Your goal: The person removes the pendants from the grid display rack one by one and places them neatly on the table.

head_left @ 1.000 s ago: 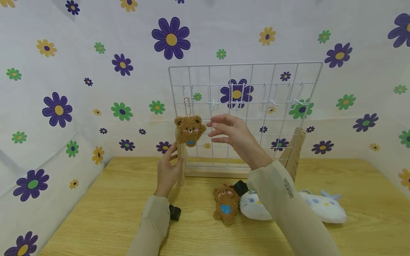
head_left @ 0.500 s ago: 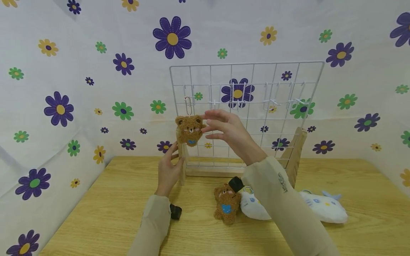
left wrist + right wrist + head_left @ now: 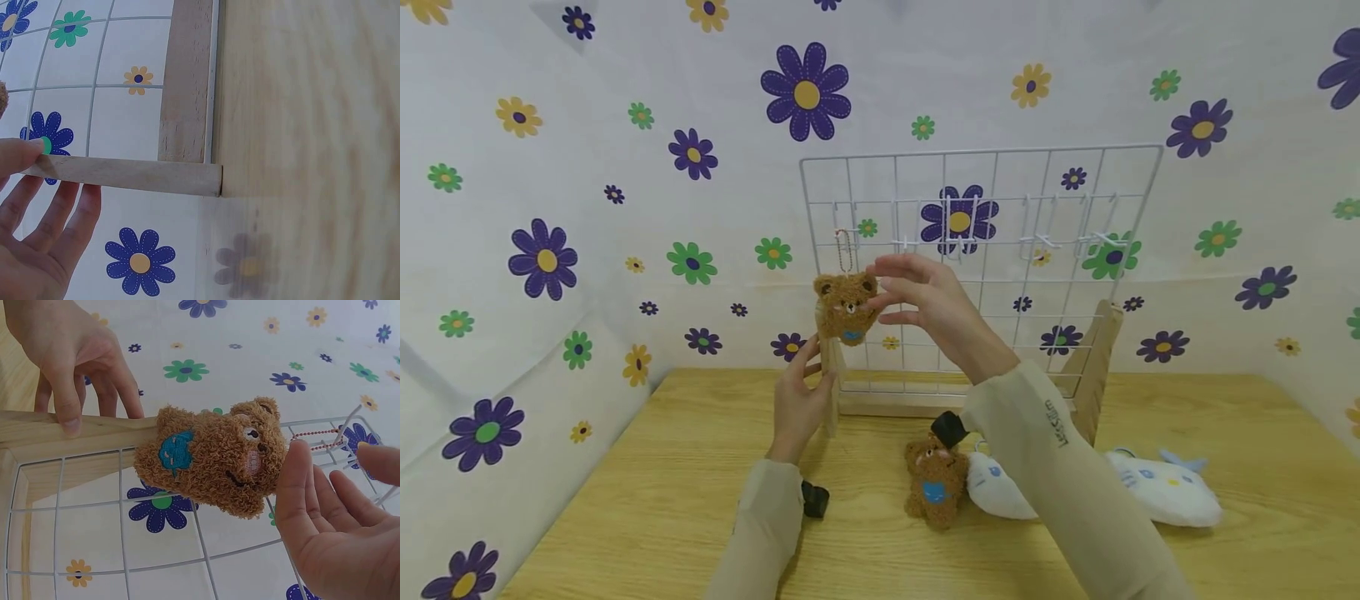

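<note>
A brown plush bear keychain (image 3: pixel 844 305) with a blue patch hangs by its ball chain (image 3: pixel 315 434) from a hook at the upper left of a white wire grid rack (image 3: pixel 970 283). My right hand (image 3: pixel 936 304) is at the bear's right side, fingers loosely bent; in the right wrist view its fingertips touch or nearly touch the bear's head, with nothing gripped. Lower down, my left hand (image 3: pixel 797 408) holds the rack's wooden side post (image 3: pixel 125 174), thumb on one side and fingers on the other.
Several white hooks (image 3: pixel 1037 242) line the grid to the right. On the wooden table (image 3: pixel 647 500) lie a second brown bear (image 3: pixel 936 492) and two white plush toys (image 3: pixel 1172 492), one partly behind my right sleeve. A flower-print cloth (image 3: pixel 715 208) stands behind.
My right hand has moved a little left, from beside the bear to its edge. The left hand keeps its hold on the post. The whole view has shifted slightly.
</note>
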`<state>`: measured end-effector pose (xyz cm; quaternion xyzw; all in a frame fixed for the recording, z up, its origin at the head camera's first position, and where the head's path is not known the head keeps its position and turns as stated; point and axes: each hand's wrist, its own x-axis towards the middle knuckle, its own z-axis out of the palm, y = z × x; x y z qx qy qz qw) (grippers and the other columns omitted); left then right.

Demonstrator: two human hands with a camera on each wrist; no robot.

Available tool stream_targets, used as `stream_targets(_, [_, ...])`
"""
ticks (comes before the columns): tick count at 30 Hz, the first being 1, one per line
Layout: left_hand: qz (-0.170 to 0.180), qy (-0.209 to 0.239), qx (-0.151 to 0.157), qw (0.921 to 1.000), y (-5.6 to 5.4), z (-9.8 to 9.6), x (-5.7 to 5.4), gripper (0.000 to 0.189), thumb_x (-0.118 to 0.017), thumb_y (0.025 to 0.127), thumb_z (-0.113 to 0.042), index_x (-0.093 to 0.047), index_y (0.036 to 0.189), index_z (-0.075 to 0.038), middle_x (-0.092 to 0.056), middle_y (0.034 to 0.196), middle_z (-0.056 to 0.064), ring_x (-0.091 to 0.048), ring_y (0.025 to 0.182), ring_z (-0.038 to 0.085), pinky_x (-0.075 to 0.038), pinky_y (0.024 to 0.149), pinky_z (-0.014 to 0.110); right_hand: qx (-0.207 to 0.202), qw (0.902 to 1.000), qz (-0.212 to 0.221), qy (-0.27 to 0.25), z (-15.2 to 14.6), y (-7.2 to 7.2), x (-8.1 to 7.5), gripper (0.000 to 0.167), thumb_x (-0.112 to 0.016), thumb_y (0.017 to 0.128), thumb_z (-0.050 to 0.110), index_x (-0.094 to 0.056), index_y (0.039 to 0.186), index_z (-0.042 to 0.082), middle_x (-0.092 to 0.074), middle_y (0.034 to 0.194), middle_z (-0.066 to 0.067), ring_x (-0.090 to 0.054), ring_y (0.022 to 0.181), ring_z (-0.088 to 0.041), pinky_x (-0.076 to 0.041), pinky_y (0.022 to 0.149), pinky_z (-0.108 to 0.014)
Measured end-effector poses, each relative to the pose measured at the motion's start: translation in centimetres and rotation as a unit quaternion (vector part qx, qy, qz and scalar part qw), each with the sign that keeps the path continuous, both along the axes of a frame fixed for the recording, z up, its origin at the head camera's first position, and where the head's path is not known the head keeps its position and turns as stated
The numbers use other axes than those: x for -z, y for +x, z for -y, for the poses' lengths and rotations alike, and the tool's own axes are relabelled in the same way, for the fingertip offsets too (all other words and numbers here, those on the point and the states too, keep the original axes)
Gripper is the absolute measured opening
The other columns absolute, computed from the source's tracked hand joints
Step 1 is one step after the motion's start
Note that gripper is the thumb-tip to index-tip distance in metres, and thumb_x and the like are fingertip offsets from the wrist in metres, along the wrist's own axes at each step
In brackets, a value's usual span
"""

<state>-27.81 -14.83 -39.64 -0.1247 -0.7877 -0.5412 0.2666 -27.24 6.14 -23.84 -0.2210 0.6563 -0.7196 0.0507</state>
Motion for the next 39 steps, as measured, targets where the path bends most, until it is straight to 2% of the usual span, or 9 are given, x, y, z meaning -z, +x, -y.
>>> stream_targets(7, [-0.01, -0.008, -0.007, 0.9999, -0.1, 0.1, -0.1, 0.059, -0.068, 0.091, 0.011, -0.051, 0.147, 0.0, -0.059, 0.137, 0.023, -0.066, 0.105, 0.043, -0.062, 0.074, 0.051, 0.002, 1.0, 0.004, 0.0, 0.4, -0.2, -0.3, 0.039, -0.044, 0.108, 0.004, -0.047, 0.146, 0.0, -0.055, 0.144, -0.012, -0.067, 0.104, -0.029, -0.058, 0.09, -0.04])
stream_targets(16, [-0.012, -0.006, -0.003, 0.9999, -0.1, 0.1, 0.1, 0.06, -0.069, 0.091, 0.011, -0.052, 0.147, -0.001, -0.059, 0.137, 0.023, -0.066, 0.105, 0.043, -0.061, 0.076, 0.052, -0.001, 1.0, 0.003, 0.001, 0.7, -0.3, -0.7, 0.043, -0.045, 0.108, 0.005, -0.042, 0.15, 0.0, -0.053, 0.148, -0.012, -0.067, 0.1, -0.026, -0.058, 0.089, -0.041])
stream_targets(22, [-0.015, -0.008, -0.004, 0.9999, -0.1, 0.1, 0.2, 0.061, -0.069, 0.09, 0.012, -0.051, 0.147, 0.0, -0.059, 0.136, 0.023, -0.066, 0.105, 0.043, -0.061, 0.078, 0.052, -0.009, 0.9999, -0.001, 0.006, 1.0, -0.6, -0.6, 0.044, -0.046, 0.107, 0.004, -0.042, 0.15, 0.001, -0.051, 0.149, -0.01, -0.068, 0.099, -0.026, -0.059, 0.082, -0.034])
stream_targets(29, [-0.034, -0.014, -0.001, 0.9993, -0.1, -0.1, 0.2, 0.059, -0.068, 0.09, 0.013, -0.052, 0.146, 0.001, -0.06, 0.134, 0.025, -0.067, 0.103, 0.044, -0.061, 0.077, 0.051, -0.019, 0.9995, -0.015, 0.02, 1.4, -0.8, -0.5, 0.045, -0.045, 0.107, 0.002, -0.041, 0.151, 0.0, -0.046, 0.153, -0.015, -0.069, 0.096, -0.024, -0.06, 0.074, -0.029])
stream_targets(35, [-0.026, -0.009, -0.001, 0.9996, -0.2, 0.1, 0.2, 0.06, -0.068, 0.09, 0.013, -0.051, 0.146, 0.0, -0.059, 0.135, 0.024, -0.067, 0.105, 0.044, -0.061, 0.079, 0.053, -0.025, 0.9995, -0.012, 0.014, 2.1, -0.9, -0.8, 0.047, -0.047, 0.105, 0.0, -0.042, 0.152, 0.002, -0.052, 0.148, -0.011, -0.07, 0.093, -0.022, -0.059, 0.072, -0.028])
stream_targets(39, [-0.023, -0.006, 0.001, 0.9997, -0.2, 0.2, 0.2, 0.06, -0.068, 0.09, 0.013, -0.051, 0.147, 0.0, -0.059, 0.136, 0.024, -0.066, 0.105, 0.044, -0.061, 0.078, 0.053, -0.019, 0.9998, -0.007, 0.007, 2.5, -0.9, -1.2, 0.045, -0.048, 0.105, -0.001, -0.043, 0.15, 0.001, -0.057, 0.14, -0.015, -0.069, 0.089, -0.022, -0.059, 0.073, -0.027])
